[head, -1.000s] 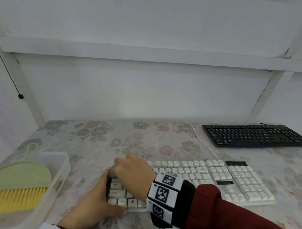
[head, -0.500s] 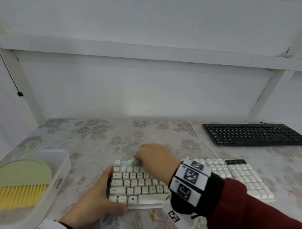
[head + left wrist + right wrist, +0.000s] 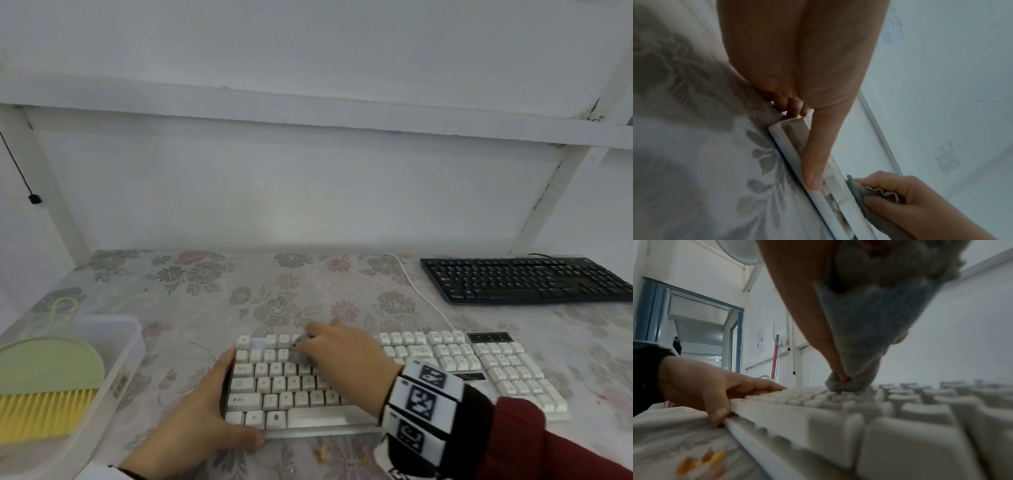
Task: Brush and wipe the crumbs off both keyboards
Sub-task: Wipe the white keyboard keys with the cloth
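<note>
The white keyboard (image 3: 445,370) lies near the table's front edge. My left hand (image 3: 219,404) grips its left end, thumb along the front rim (image 3: 813,162) and fingers curled against the side. My right hand (image 3: 342,353) pinches a grey cloth (image 3: 301,344) and presses it on the upper left key rows. In the right wrist view the cloth (image 3: 869,321) hangs from my fingers down to the keys (image 3: 838,418). Orange crumbs (image 3: 322,452) lie on the table just in front of the keyboard. The black keyboard (image 3: 524,279) sits at the far right.
A green brush with yellow bristles (image 3: 44,387) rests in a clear plastic box (image 3: 126,346) at the left front. The white keyboard's cable (image 3: 421,294) runs back across the flowered tablecloth. A white wall and shelf frame stand behind the table.
My right hand with the cloth has slid from the lower left keys up and to the right, onto the top rows. My left hand has kept its hold on the keyboard's left end.
</note>
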Demonstrator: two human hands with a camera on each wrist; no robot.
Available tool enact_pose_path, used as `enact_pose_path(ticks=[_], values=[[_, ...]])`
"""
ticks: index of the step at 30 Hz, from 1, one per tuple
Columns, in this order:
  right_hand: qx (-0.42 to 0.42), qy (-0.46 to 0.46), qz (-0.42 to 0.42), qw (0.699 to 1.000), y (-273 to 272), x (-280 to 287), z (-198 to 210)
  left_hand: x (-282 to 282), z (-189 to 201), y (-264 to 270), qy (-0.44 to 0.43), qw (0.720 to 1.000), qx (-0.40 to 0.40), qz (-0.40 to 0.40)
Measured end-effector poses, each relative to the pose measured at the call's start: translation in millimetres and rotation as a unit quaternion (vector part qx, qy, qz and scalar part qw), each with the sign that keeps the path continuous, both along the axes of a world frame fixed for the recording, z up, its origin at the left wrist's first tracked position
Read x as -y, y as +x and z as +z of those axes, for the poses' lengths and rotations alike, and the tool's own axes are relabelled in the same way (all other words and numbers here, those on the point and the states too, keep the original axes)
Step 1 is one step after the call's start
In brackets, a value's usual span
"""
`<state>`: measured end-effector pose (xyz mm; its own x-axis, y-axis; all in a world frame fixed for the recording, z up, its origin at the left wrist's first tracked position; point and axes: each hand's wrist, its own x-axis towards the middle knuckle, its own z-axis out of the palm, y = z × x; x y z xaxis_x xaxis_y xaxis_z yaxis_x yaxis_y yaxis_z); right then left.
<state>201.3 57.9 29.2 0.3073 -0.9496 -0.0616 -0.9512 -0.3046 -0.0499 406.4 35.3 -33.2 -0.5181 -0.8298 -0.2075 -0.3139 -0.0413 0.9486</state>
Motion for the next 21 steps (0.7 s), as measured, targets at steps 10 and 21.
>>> enact_pose_path(ticks=[10,21], values=[[-0.009,0.018,-0.101,0.995,-37,0,11,0,0,1,0.003,1.000,-0.007,-0.006],[-0.022,0.001,-0.108,0.994,-80,-25,-11,-1,4,0,0.017,1.000,0.004,0.004]])
